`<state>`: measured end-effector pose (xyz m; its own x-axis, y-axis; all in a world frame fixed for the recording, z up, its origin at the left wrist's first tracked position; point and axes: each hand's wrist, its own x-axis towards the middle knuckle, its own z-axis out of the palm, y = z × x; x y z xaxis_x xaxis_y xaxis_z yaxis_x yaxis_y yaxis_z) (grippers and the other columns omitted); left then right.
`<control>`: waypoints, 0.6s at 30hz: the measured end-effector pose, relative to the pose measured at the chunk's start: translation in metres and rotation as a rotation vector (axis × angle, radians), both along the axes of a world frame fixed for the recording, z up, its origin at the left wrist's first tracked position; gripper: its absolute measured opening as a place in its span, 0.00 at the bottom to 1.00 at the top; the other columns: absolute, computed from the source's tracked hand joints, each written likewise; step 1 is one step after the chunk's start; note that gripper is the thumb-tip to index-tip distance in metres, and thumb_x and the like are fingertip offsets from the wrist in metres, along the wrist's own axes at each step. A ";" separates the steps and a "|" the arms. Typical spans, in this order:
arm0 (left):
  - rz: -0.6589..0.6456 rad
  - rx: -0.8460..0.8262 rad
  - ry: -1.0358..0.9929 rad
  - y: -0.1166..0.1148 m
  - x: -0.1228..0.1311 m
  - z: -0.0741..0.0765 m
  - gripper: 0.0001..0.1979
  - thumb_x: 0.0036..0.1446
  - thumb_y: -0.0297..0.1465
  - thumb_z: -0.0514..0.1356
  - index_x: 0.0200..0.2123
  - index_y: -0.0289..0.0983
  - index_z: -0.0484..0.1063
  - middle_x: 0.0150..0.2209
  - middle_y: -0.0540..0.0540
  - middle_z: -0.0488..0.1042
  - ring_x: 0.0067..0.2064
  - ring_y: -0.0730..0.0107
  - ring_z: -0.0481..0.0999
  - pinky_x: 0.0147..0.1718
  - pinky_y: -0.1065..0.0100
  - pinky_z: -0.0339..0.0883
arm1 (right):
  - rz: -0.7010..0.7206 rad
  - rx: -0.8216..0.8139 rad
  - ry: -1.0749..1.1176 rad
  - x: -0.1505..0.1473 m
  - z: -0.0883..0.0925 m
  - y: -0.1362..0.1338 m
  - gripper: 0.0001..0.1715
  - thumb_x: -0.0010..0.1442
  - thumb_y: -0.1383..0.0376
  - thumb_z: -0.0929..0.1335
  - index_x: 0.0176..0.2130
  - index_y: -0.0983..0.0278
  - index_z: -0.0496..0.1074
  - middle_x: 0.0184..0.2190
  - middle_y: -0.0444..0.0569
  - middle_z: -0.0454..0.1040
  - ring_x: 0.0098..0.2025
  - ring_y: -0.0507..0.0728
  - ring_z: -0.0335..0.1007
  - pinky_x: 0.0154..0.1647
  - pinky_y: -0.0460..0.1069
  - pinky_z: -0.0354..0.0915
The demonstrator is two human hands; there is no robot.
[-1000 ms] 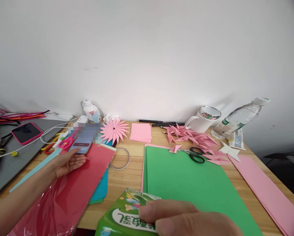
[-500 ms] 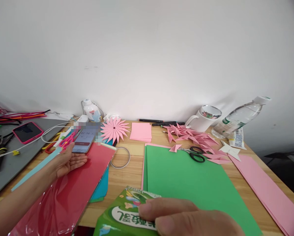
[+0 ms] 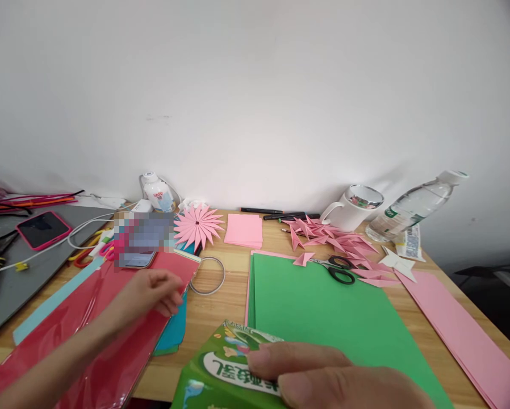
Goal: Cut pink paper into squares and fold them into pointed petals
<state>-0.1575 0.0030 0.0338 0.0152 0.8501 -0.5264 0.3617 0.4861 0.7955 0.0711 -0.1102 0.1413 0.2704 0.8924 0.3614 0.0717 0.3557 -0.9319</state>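
Carton (image 3: 199, 378) in right hand (image 3: 352, 383), green Chinese characters (image 3: 226, 369) partly covered by fingers (image 3: 300, 359)

We're on one head-worn cam, looking forward and down across the table (image 3: 234, 292). Wall (image 3: 255, 102) fills our upper half; right hand (image 3: 344, 383) is closest to lens, cropped at bottom edge, right of centre.

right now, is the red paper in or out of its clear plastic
In: clear plastic, showing shiny creases, covers the red paper beneath the left hand.
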 end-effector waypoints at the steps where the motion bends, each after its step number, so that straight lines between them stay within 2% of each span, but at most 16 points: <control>1: -0.116 0.091 -0.005 -0.005 0.012 0.004 0.16 0.37 0.39 0.66 0.30 0.36 0.75 0.24 0.44 0.77 0.22 0.65 0.75 0.23 0.67 0.69 | -0.002 -0.005 -0.001 0.000 0.000 0.000 0.10 0.47 0.54 0.73 0.31 0.54 0.76 0.26 0.47 0.79 0.30 0.60 0.78 0.30 0.47 0.75; 2: -0.203 0.195 -0.001 -0.010 0.024 0.007 0.17 0.39 0.37 0.65 0.35 0.37 0.75 0.27 0.46 0.78 0.25 0.66 0.75 0.26 0.68 0.69 | -0.002 -0.012 -0.004 -0.001 -0.001 0.001 0.10 0.47 0.54 0.73 0.31 0.54 0.76 0.26 0.48 0.79 0.30 0.60 0.78 0.30 0.47 0.75; 4: -0.431 0.352 0.026 -0.013 0.041 0.012 0.15 0.43 0.35 0.62 0.37 0.40 0.76 0.29 0.47 0.78 0.25 0.69 0.74 0.27 0.70 0.68 | 0.003 -0.030 -0.012 -0.001 -0.002 0.001 0.11 0.47 0.53 0.73 0.31 0.55 0.76 0.27 0.49 0.79 0.31 0.61 0.78 0.30 0.48 0.75; 6: -0.546 0.509 0.075 -0.011 0.053 0.015 0.13 0.50 0.33 0.58 0.39 0.40 0.76 0.30 0.47 0.78 0.28 0.70 0.74 0.30 0.70 0.67 | 0.011 -0.037 -0.013 -0.001 -0.003 0.001 0.12 0.46 0.53 0.73 0.31 0.56 0.76 0.27 0.50 0.79 0.31 0.61 0.78 0.30 0.48 0.75; 8: -0.584 0.613 0.167 -0.005 0.061 0.018 0.12 0.52 0.32 0.56 0.38 0.40 0.76 0.30 0.47 0.77 0.30 0.70 0.74 0.30 0.72 0.65 | 0.016 -0.038 -0.006 -0.001 -0.004 0.000 0.12 0.46 0.53 0.73 0.31 0.56 0.77 0.27 0.50 0.79 0.31 0.62 0.78 0.30 0.48 0.75; 12: -0.630 0.621 0.244 0.012 0.068 0.017 0.11 0.55 0.33 0.54 0.34 0.37 0.75 0.27 0.48 0.75 0.27 0.72 0.71 0.27 0.73 0.61 | 0.011 -0.039 0.009 0.000 -0.004 0.000 0.13 0.45 0.54 0.74 0.32 0.55 0.77 0.28 0.50 0.80 0.32 0.62 0.78 0.31 0.49 0.75; 14: -0.639 0.613 0.239 0.020 0.068 0.010 0.11 0.56 0.32 0.53 0.35 0.35 0.74 0.26 0.49 0.75 0.26 0.73 0.71 0.27 0.74 0.62 | 0.011 -0.029 0.011 -0.001 -0.005 0.001 0.13 0.45 0.54 0.74 0.32 0.55 0.77 0.28 0.50 0.79 0.32 0.62 0.78 0.30 0.49 0.75; 18: -0.555 0.730 0.340 0.035 0.060 -0.009 0.13 0.56 0.28 0.50 0.37 0.34 0.73 0.31 0.47 0.77 0.27 0.73 0.72 0.28 0.73 0.63 | 0.036 -0.002 0.001 0.001 -0.007 0.002 0.15 0.44 0.56 0.75 0.35 0.55 0.78 0.26 0.51 0.79 0.32 0.64 0.78 0.30 0.51 0.75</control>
<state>-0.0973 0.0380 0.0251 0.4561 0.8867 0.0760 0.6563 -0.3929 0.6441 0.0720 -0.1084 0.1342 0.2384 0.9024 0.3588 0.0576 0.3557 -0.9328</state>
